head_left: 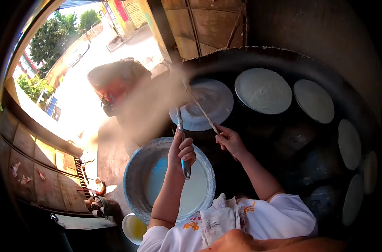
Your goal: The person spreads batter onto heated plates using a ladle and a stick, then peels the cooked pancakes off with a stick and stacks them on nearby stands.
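My left hand (181,151) is closed round the blue handle of a tool (185,168), whose upper end reaches the near left edge of a round pan (222,98). Pinched in my right hand (228,140) is a thin stick (203,111), slanting up and left across that pan. A pale, greyish film covers part of the pan's surface. Below my left hand stands a large basin (134,185) with whitish liquid in it. Steam or a blur hides the far ends of both tools.
Several more round pans with white contents, such as one (263,91) at the upper right, curve along the dark stove's rim (283,52). A small bowl (134,229) of yellow liquid stands by the basin. A bulky covered object (119,80) is at the upper left.
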`<action>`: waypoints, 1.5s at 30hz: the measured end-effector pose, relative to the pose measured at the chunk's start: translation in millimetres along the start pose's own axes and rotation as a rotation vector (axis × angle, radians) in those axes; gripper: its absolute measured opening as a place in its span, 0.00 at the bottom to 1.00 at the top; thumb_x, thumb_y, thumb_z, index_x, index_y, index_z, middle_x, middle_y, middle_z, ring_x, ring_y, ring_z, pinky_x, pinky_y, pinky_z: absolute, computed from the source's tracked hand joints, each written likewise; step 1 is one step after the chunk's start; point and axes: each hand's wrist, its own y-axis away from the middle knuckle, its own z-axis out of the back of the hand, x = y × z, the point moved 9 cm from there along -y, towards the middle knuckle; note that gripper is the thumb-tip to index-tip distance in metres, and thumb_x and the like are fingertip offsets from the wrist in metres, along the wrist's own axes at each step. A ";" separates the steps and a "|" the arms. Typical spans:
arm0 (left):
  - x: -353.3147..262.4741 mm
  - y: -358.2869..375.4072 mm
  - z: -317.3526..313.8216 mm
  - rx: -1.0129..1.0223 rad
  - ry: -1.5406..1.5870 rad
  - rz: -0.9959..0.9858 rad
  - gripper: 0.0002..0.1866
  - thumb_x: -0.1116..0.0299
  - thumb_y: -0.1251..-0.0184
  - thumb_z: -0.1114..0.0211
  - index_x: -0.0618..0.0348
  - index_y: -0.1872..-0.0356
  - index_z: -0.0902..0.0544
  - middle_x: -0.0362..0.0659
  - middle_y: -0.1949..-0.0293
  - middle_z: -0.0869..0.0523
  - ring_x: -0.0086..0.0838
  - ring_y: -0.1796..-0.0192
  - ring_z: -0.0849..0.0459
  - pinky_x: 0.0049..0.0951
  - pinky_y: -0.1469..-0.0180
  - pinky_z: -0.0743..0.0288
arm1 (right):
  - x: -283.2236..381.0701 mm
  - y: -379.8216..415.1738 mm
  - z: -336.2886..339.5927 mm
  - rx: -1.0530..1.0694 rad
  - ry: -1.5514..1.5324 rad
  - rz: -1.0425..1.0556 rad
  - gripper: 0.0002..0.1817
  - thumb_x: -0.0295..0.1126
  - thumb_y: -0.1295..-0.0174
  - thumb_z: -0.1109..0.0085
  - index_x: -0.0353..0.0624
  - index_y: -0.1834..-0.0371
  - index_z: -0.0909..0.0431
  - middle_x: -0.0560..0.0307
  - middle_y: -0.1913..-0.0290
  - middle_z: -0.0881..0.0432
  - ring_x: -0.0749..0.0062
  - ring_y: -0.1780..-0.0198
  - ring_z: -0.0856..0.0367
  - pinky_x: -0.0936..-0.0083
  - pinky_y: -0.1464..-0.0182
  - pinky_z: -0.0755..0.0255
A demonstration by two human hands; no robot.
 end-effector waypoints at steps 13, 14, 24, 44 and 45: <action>8.0 -221.0 64.3 -0.104 0.322 0.186 0.21 0.55 0.26 0.53 0.55 0.79 0.36 0.34 0.85 0.37 0.19 0.86 0.36 0.22 0.83 0.36 | -107.7 -57.3 192.4 -0.459 -0.119 -0.164 0.25 0.20 0.43 0.44 0.41 0.39 0.27 0.61 0.61 0.21 0.85 0.71 0.25 0.85 0.78 0.29; 8.5 -229.6 73.5 -0.109 0.308 0.193 0.21 0.55 0.26 0.52 0.55 0.79 0.36 0.33 0.85 0.37 0.19 0.86 0.36 0.22 0.83 0.36 | -115.2 -66.4 192.4 -0.492 -0.108 -0.184 0.25 0.20 0.44 0.44 0.41 0.40 0.27 0.62 0.63 0.21 0.83 0.71 0.23 0.84 0.75 0.25; -63.6 -274.6 142.6 -0.317 -0.036 0.109 0.10 0.55 0.25 0.52 0.39 0.61 0.22 0.31 0.82 0.40 0.16 0.84 0.39 0.20 0.81 0.43 | -82.7 -95.4 163.5 -0.575 0.522 0.153 0.23 0.16 0.56 0.44 0.35 0.51 0.24 0.50 0.57 0.26 0.62 0.56 0.24 0.71 0.55 0.28; -192.7 -230.5 138.9 -0.688 -1.387 -0.251 0.30 0.67 0.29 0.47 0.37 0.28 0.44 0.32 0.86 0.39 0.19 0.88 0.39 0.24 0.85 0.39 | -49.6 -131.2 145.0 -0.542 1.073 0.314 0.08 0.25 0.42 0.48 0.40 0.61 0.21 0.52 0.61 0.24 0.54 0.58 0.26 0.63 0.58 0.28; -198.8 -227.6 137.8 -0.678 -1.488 -0.279 0.30 0.67 0.30 0.46 0.38 0.28 0.44 0.33 0.86 0.37 0.20 0.88 0.37 0.25 0.86 0.38 | -53.0 -129.1 126.3 -0.510 1.075 0.332 0.08 0.25 0.42 0.48 0.39 0.61 0.21 0.52 0.61 0.24 0.53 0.57 0.26 0.62 0.58 0.28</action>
